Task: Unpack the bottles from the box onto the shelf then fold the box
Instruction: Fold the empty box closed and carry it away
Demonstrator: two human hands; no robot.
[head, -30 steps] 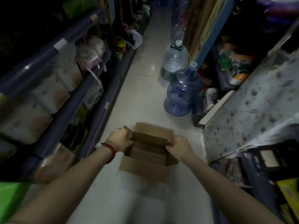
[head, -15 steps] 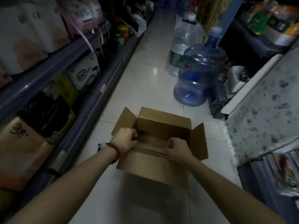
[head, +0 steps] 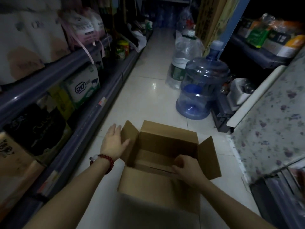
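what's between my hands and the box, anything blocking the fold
Nothing visible. The left hand lies flat against the left flap, the right hand curls over the near flap of the cardboard box, which looks empty.

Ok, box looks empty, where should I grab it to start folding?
Probably the two upright side flaps of the box, one from each side. The left hand already lies flat against the left flap; the right hand is inside, near the bottom seam.
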